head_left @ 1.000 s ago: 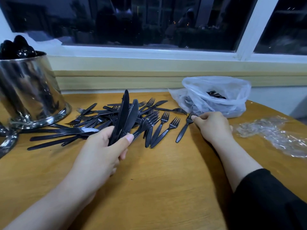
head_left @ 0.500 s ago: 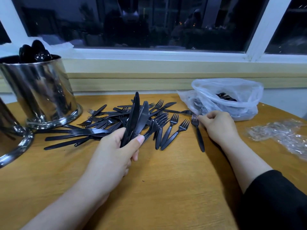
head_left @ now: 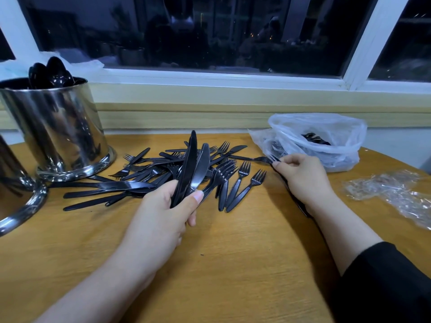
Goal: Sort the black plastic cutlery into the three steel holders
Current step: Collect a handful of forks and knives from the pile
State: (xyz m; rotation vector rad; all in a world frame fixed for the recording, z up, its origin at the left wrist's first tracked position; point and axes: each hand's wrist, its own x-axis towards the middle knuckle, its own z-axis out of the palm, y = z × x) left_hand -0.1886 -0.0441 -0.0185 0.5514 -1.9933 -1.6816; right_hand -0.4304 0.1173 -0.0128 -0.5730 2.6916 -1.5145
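My left hand (head_left: 161, 213) grips a bundle of black plastic knives (head_left: 192, 166), blades pointing up over the pile. A heap of loose black forks and knives (head_left: 144, 176) lies on the wooden table (head_left: 221, 264) behind it. My right hand (head_left: 303, 178) pinches a black fork (head_left: 291, 192) near its tines, the handle running back under the palm. A steel holder (head_left: 58, 134) with black spoons (head_left: 50, 74) stands at the far left. A second steel holder (head_left: 16, 197) shows only partly at the left edge.
A translucent plastic bag (head_left: 321, 141) with more black cutlery sits at the back right, just beyond my right hand. Crumpled clear wrapping (head_left: 396, 194) lies at the far right. A window sill and wall close off the table's far side.
My right hand has drawn the fork out of the row and under its palm. The view has shifted right, showing more of the holders. My left hand keeps its knives.
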